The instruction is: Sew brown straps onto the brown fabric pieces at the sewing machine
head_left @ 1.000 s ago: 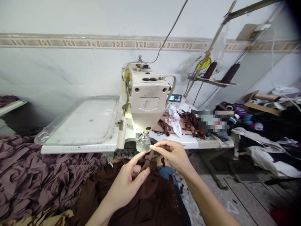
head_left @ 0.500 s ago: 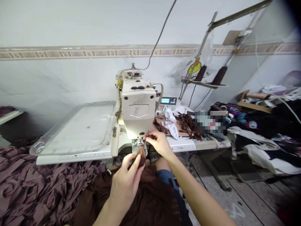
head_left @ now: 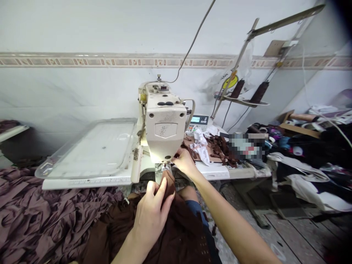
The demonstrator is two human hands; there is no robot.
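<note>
A cream sewing machine (head_left: 165, 126) stands at the middle, its lamp lit above the needle area. Brown cloth (head_left: 181, 227) lies over the lap and rises to the presser foot (head_left: 165, 167). My left hand (head_left: 154, 205) pinches the cloth just in front of the foot. My right hand (head_left: 184, 163) is closed at the right side of the machine head, beside the needle; its fingertips are partly behind the head, and what they hold is too small to make out.
A clear plastic tray (head_left: 93, 150) covers the table's left part. Mauve cloth (head_left: 49, 216) is heaped at the left. Brown and white scraps (head_left: 202, 145), a control panel (head_left: 198, 120) and a thread stand (head_left: 238, 62) with dark cones are at the right.
The view has shifted slightly. The brown cloth at the foot is now spread flatter and wider, and my left hand sits a little lower on it. My right hand remains beside the needle.
</note>
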